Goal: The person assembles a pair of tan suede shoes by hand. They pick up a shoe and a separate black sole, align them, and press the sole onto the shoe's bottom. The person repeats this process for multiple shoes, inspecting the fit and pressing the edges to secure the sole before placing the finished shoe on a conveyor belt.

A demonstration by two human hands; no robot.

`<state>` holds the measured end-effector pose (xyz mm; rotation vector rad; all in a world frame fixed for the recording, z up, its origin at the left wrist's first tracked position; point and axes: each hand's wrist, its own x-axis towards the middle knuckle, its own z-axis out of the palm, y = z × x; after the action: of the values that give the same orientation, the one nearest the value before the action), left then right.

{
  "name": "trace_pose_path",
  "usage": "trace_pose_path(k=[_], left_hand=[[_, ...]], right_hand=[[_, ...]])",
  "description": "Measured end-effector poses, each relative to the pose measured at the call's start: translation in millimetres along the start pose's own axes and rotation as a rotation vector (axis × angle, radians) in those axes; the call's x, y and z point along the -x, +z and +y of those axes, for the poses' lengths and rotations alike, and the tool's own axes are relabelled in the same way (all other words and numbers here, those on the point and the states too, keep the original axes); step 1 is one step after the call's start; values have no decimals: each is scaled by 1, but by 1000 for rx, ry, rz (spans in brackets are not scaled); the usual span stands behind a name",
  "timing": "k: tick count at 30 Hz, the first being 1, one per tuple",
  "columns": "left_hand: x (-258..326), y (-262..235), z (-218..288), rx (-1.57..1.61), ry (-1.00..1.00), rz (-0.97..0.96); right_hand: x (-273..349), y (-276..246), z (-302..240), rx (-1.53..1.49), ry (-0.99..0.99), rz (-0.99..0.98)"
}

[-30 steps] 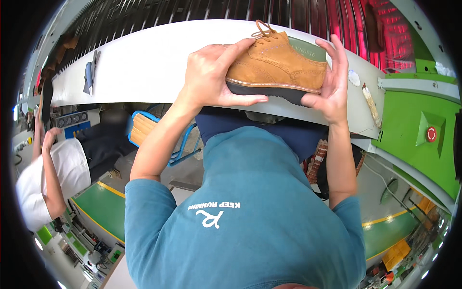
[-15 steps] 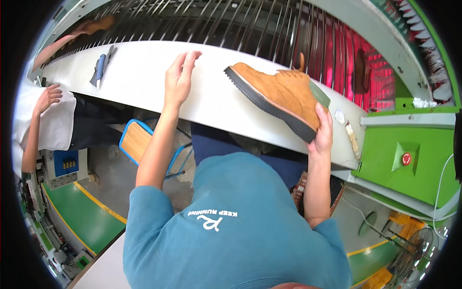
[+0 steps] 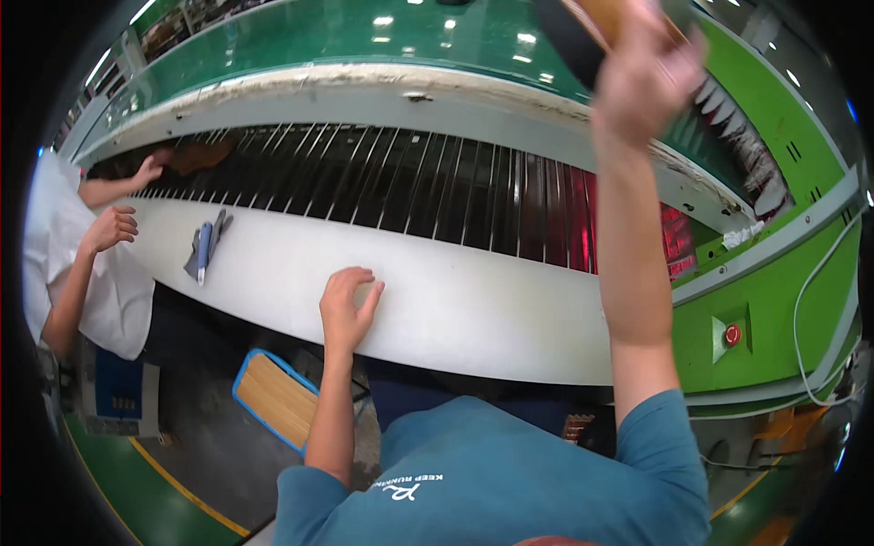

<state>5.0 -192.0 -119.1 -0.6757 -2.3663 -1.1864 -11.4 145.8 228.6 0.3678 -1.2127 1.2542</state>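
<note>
Tan upper, dark sole: the R hand had its fingers clamped on the shoe, tho blur hid exactly where each finger lay. Shoe was up at the top R of the view, partly cut off by the edge, in front of the green surface beyond the rods. L hand was over the white table, fingers loosely bent and close tog., thumb apart; couldn't tell if it touched the top. R forearm reached up past the table's R end; L forearm came in over the near edge.

Farther out, metal rods ran w/ dark gaps btwn along the table's far side, lit red toward the R. A blue-and-grey tool lay near the table's L end. To the R, a green machine panel w/ a red button. Below L, a stool, wood seat, blue frame. Far L, a co-worker in a white top, one hand near a brown item at the rods, the other near the table.
</note>
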Motion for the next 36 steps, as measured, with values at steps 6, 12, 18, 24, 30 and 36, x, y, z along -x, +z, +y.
trace_pose_path(k=[6, 12, 18, 24, 30, 36], left_hand=[[-8, 4, 5, 70, -34, -22], [-5, -3, 2, 62, -43, -31], [-3, 0, 1, 72, -26, -67], [-7, 11, 8, -15, 66, -97], [-6, 5, 11, -112, 74, -102], [-6, 8, 10, -102, 73, -96]], right_hand=[[-13, 81, 127, 826, 152, -613], [-5, 90, 175, 764, 156, -771], [-85, -60, 204, 1096, 227, -867], [-235, -395, 140, 1853, 311, -449], [-251, -505, 96, 2254, 759, -341], [-257, -551, 110, 2290, 787, -253]])
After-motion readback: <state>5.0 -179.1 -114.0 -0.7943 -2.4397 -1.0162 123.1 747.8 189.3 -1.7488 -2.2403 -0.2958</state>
